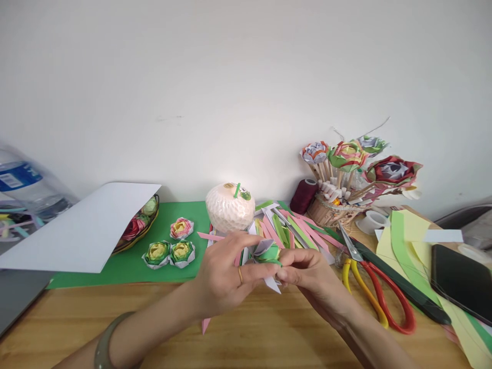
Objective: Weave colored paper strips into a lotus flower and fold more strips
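Between my two hands is a folded paper flower (268, 252) with green inner petals and pale lilac outer ones. My left hand (226, 271) grips it from the left, fingers curled round its side. The thumb and fingers of my right hand (303, 269) pinch its right edge, and my fingertips hide part of the petals. Behind the hands lies a heap of coloured paper strips (288, 228) in pink, green, white and lilac. To the left, on a green sheet (115, 269), rest finished-looking small paper flowers (182, 228) with yellow centres.
A round white textured object (230, 207) stands behind my left hand. Scissors (372, 287) with red and yellow handles and a dark-handled knife (418, 300) lie right, near a phone (463, 282). A basket of paper flowers (336, 210) and a thread spool (303, 196) stand behind. White paper (84, 225) lies left.
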Tool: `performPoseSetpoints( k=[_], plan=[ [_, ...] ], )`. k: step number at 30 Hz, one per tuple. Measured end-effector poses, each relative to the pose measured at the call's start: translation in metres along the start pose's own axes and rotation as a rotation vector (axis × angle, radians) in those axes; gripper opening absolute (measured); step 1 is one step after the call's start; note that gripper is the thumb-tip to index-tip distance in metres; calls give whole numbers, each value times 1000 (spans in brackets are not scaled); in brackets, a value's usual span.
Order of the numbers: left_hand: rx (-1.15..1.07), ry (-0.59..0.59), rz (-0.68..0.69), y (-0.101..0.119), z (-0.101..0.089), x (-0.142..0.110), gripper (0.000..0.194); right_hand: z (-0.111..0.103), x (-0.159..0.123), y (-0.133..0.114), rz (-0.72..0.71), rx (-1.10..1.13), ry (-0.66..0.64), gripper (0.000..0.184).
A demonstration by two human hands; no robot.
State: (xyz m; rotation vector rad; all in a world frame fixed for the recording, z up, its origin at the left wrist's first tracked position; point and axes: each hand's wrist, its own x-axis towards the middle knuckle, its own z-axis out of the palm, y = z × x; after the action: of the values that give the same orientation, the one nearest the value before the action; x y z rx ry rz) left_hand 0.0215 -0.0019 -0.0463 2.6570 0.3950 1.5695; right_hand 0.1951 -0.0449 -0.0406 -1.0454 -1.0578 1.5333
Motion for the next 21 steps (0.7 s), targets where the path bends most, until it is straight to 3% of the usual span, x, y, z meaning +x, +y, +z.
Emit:
performPoseSetpoints(
  k=[14,21],
  plan=[
    [-37,-15,-20,1,2,-4,19,1,0,3,19,36,35,23],
    [-59,-16,-62,-3,0,-5,20,-2,2,1,-25,-4,-78,21]
  ],
)
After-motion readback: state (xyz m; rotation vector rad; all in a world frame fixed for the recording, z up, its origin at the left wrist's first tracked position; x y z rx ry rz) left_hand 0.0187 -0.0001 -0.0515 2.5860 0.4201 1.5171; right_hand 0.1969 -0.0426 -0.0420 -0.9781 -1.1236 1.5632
